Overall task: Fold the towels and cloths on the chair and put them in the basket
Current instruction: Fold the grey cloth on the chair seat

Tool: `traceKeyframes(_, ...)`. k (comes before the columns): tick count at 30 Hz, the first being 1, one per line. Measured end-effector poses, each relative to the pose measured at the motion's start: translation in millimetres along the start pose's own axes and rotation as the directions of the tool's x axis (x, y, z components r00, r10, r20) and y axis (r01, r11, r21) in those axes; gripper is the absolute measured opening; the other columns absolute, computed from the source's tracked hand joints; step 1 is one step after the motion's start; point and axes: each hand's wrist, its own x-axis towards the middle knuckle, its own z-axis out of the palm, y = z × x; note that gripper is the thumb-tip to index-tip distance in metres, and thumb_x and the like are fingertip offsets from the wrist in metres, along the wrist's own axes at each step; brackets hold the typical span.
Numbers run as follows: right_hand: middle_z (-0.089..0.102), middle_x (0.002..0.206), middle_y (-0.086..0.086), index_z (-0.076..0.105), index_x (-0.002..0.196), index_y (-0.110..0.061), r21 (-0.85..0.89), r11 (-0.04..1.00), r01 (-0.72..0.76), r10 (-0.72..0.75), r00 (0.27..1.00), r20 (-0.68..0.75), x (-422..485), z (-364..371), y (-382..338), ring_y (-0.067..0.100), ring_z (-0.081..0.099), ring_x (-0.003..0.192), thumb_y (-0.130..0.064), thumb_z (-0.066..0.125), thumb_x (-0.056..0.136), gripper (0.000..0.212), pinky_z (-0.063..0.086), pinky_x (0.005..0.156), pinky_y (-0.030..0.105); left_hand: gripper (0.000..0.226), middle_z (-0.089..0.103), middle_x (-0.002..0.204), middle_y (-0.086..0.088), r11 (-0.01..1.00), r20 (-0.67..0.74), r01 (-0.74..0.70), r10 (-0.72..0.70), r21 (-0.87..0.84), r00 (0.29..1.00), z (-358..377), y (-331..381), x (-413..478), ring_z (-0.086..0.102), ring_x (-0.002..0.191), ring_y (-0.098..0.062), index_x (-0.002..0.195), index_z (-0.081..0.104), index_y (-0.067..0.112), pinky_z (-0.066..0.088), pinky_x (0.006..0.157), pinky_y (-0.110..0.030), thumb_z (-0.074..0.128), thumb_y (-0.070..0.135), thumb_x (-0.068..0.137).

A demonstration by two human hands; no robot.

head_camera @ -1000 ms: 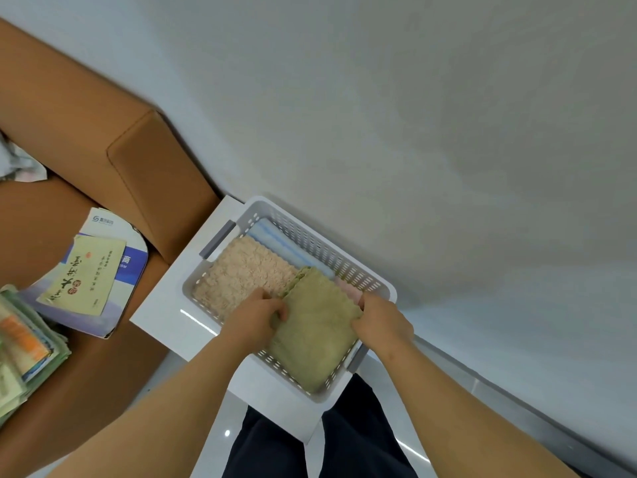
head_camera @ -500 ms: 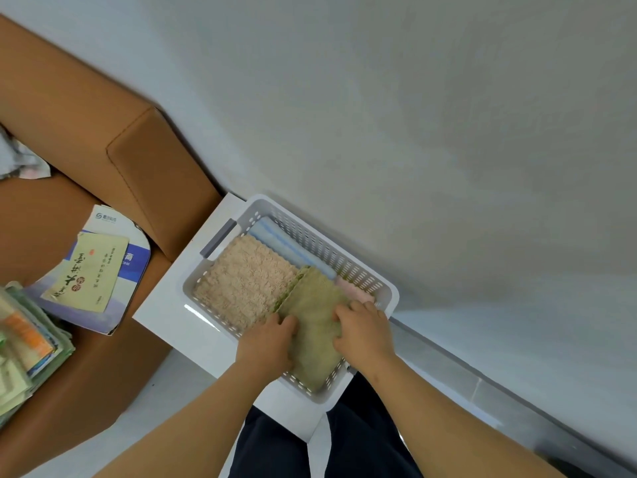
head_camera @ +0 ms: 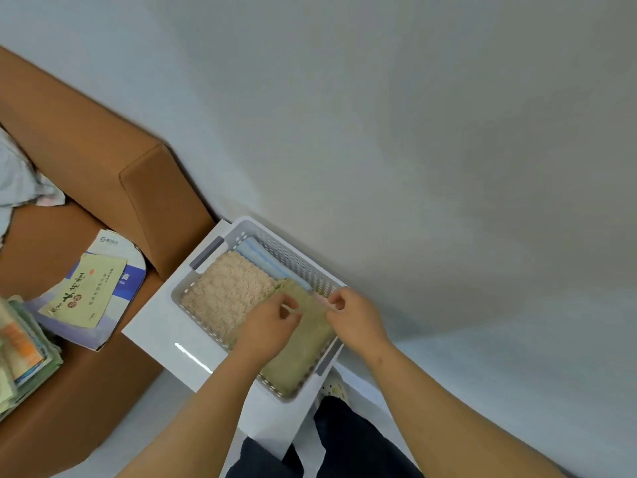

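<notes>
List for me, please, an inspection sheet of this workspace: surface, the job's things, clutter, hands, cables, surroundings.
Surface: white side table bears the basket.
Job's things: green towel, beige towel and blue cloth lie flat in the basket; crumpled pale cloth lies on the brown chair.
Clutter: booklets and a paper stack on the chair seat.
Hands: left hand and right hand over the green towel, fingers curled; grip unclear.
Cables: nothing seen.
Surroundings: pale wall, pale floor.
</notes>
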Motion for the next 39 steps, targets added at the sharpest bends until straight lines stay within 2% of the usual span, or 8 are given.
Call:
traceKeyframes(2,0.056,0.086,-0.006,0.059,0.101,-0.014,0.109,0.994,0.0,0.004,0.999,-0.037,-15.2,-6.5,-0.2,0.014,0.055,0.085,-0.016,0.054,0.088,0.014,0.044,0.072,0.024,0.006,0.057,0.085,0.01,0.999,-0.022,-0.017,0.016,-0.047,1.0,2.0,10.1,-12.3,0.053,0.076,-0.002,0.098,0.053,0.027,0.043,0.066,-0.016,0.054,0.03,0.093)
traceKeyframes(6,0.056,0.085,-0.005,0.053,0.093,-0.018,0.312,0.95,-0.002,0.031,0.996,-0.089,-61.0,-5.6,9.7,0.007,0.051,0.072,-0.014,0.053,0.09,0.005,0.037,0.055,0.012,0.005,0.058,0.089,0.008,0.991,-0.017,-0.095,0.094,-0.099,0.995,7.2,25.8,-47.9,0.053,0.079,-0.004,0.098,0.053,0.025,0.04,0.064,-0.015,0.052,0.027,0.094)
traceKeyframes(12,0.055,0.086,-0.01,0.057,0.096,-0.017,0.501,0.865,-0.018,0.161,0.957,-0.243,-165.5,19.4,31.9,0.003,0.05,0.076,-0.018,0.054,0.091,0.006,0.037,0.059,0.009,0.003,0.059,0.083,0.003,0.966,0.022,-0.181,0.188,-0.185,0.982,30.8,13.9,-130.8,0.056,0.078,-0.017,0.093,0.057,0.021,0.043,0.067,-0.027,0.055,0.022,0.092)
traceKeyframes(15,0.058,0.089,-0.008,0.059,0.095,-0.019,0.575,0.817,-0.041,0.252,0.923,-0.292,-222.3,36.4,50.7,0.01,0.055,0.085,-0.019,0.055,0.09,0.006,0.039,0.063,0.015,0.007,0.06,0.083,0.002,0.955,0.069,-0.231,0.247,-0.186,0.966,46.7,6.2,-182.8,0.057,0.081,-0.017,0.085,0.057,0.024,0.042,0.066,-0.025,0.056,0.02,0.091)
traceKeyframes(18,0.058,0.084,-0.007,0.062,0.097,-0.013,0.648,0.76,-0.039,0.321,0.89,-0.323,-282.0,42.8,80.6,0.008,0.054,0.078,-0.017,0.055,0.09,0.01,0.039,0.06,0.013,0.01,0.061,0.084,0.004,0.951,0.119,-0.283,0.297,-0.121,0.947,67.6,5.6,-234.0,0.057,0.08,-0.012,0.082,0.055,0.028,0.041,0.063,-0.02,0.056,0.022,0.091)
traceKeyframes(28,0.057,0.077,-0.008,0.056,0.076,-0.023,0.806,0.591,0.036,0.581,0.674,-0.456,-480.4,27.6,257.0,0.007,0.051,0.07,-0.017,0.056,0.089,0.015,0.039,0.059,0.017,0.012,0.057,0.071,0.005,0.851,0.374,-0.521,0.505,-0.065,0.778,236.5,68.9,-394.9,0.052,0.066,-0.011,0.08,0.056,0.025,0.037,0.057,-0.022,0.056,0.02,0.091)
traceKeyframes(35,0.057,0.07,-0.008,0.06,0.073,-0.021,0.878,0.477,0.042,0.795,0.406,-0.451,-657.9,1.5,431.0,0.014,0.052,0.073,-0.013,0.058,0.086,0.016,0.039,0.063,0.021,0.018,0.058,0.069,0.0,0.844,0.59,-0.53,0.472,-0.087,0.655,411.1,119.1,-543.8,0.059,0.073,-0.022,0.075,0.057,0.024,0.041,0.062,-0.027,0.057,0.014,0.089)
traceKeyframes(39,0.057,0.072,-0.005,0.056,0.07,-0.022,0.911,0.412,0.034,0.861,0.312,-0.401,-731.5,-12.6,503.2,0.017,0.053,0.076,-0.013,0.056,0.087,0.02,0.039,0.066,0.025,0.017,0.057,0.066,0.003,0.804,0.702,-0.588,0.47,-0.091,0.535,487.3,151.8,-612.6,0.055,0.069,-0.017,0.074,0.057,0.025,0.04,0.062,-0.027,0.059,0.016,0.088)
